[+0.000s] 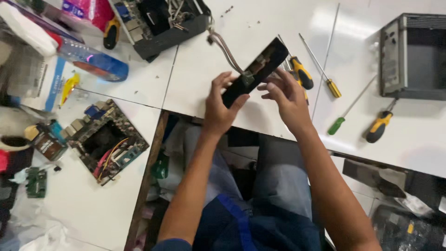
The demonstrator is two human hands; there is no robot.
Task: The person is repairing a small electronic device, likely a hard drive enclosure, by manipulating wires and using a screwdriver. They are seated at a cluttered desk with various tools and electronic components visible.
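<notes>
The left hand (pixel 218 104) gripped a black panel (pixel 254 70) above the white table (pixel 204 69), its wires (pixel 226 50) trailing to an open case (pixel 158 21). The right hand (pixel 285 95) touched it with loose fingers, likely unplugging; careful pulling seemed needed.

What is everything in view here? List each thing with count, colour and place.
black panel: one, black, held above the white table, cable attached
cable: one, grey and brown wires, running from the panel to the top chassis
open chassis: one, black, top centre
circuit board: one, dark with coloured wires, left on the table
metal case: one, grey, top right
screwdrivers: about five; yellow-black beside the panel, yellow, green, yellow-black at right, one top left
blue bottle: one, lying top left
table: white
left hand: grip on the panel's lower end
right hand: fingers at the panel's edge
</notes>
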